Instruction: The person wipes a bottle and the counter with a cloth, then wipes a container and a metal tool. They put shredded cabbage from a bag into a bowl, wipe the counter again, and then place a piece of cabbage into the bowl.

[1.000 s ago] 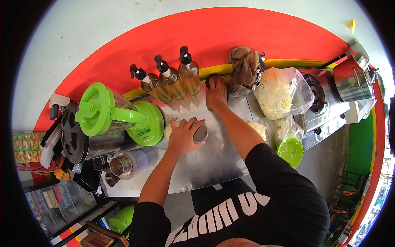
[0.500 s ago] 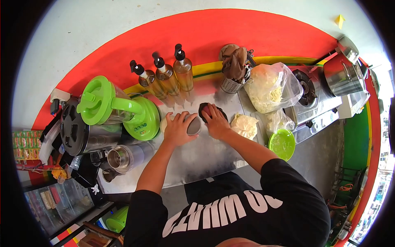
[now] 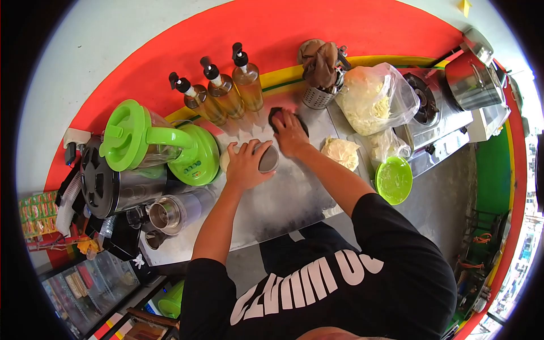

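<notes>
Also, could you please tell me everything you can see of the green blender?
The blender stands on the left of the metal counter. Its lid, handle and base are bright green, apparently plastic; the jug is see-through, and small buttons show on the base. With its lid on, it looks tilted in this wide view. Neither the left hand nor the right hand touches it. I cannot tell what it holds.

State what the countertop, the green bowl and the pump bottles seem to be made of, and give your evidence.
Countertop: metal, probably stainless steel, dull-shiny, with blurred reflections.
Green bowl: probably smooth plastic, judging by its even, bright colour.
Pump bottles: transparent and glossy, glass or clear plastic; their black pump tops look like plastic.
</notes>
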A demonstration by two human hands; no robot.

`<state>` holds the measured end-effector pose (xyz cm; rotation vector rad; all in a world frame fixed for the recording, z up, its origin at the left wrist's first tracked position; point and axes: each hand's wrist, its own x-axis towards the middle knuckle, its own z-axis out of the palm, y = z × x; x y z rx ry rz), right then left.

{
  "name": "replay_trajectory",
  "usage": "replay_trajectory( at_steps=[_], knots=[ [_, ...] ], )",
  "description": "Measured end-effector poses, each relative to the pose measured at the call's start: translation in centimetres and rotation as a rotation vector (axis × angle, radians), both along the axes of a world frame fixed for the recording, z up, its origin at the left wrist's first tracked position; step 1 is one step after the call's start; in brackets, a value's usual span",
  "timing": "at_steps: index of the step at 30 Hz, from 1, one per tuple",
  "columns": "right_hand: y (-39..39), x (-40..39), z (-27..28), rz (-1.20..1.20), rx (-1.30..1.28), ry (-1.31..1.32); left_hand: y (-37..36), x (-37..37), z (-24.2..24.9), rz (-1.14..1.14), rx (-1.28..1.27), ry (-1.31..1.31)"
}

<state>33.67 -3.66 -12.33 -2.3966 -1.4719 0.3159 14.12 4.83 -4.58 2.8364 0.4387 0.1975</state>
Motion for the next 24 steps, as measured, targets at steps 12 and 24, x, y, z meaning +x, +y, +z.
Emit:
replay_trajectory(
  at_steps=[12,24],
  knots=[
    [-8.1,8.5,5.5,-0.205,0.255,0.822,-0.9,1.9,1.6,0.071,-0.018,-0.106],
    [-5.4,13.6,5.2,-0.456,0.608,0.585,1.6,22.3,-0.3,0.153,-1.269,-0.554]
  ],
)
